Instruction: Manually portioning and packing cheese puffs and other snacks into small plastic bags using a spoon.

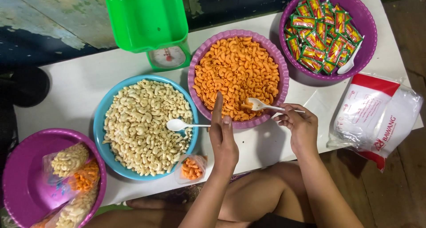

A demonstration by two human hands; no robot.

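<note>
Right hand: the right hand [298, 123] pinches the thin handle of a white plastic spoon [262, 105], fingers curled narrow.
Left hand: the left hand [223, 134] stands on edge, fingers straight, gripping a second white plastic spoon [178, 125].
Right spoon: bowl loaded with orange macaroni, lying over the purple scalloped bowl [280, 68]; long axis crosswise, bowl end pointing left.
Left spoon: bowl end over the blue bowl of pale macaroni [100, 121] on the white counter [80, 83].

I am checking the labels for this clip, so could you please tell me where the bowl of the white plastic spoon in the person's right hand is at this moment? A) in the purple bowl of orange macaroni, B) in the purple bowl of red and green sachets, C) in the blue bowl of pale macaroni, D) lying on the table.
A: the right hand holds the white spoon with its bowl in the orange macaroni, near the purple bowl rim.
</note>
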